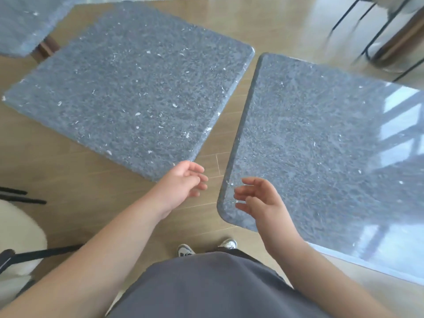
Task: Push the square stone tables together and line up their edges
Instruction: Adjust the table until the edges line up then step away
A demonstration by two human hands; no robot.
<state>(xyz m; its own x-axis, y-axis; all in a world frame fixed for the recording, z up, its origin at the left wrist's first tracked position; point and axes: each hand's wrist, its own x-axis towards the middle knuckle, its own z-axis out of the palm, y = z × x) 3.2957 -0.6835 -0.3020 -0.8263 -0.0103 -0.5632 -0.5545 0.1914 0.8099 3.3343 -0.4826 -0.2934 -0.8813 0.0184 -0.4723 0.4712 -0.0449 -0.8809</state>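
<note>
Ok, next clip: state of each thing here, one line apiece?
left stone table: apart from the right one, a wedge of floor between them, edges not parallel.
right stone table: angled to the left one, gap narrowest at the far corners.
third stone table: far left, separate, partly in view.
left hand: fingers relaxed, holds nothing, by the left table's near corner.
right hand: fingers loosely curled, holds nothing, over the right table's near corner.

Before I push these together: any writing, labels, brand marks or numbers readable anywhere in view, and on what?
None readable.
Left table: only pale flecks in the stone, no text.
Right table: window glare, no text.
Shoes: dark markings, too small and blurred to read.
</note>
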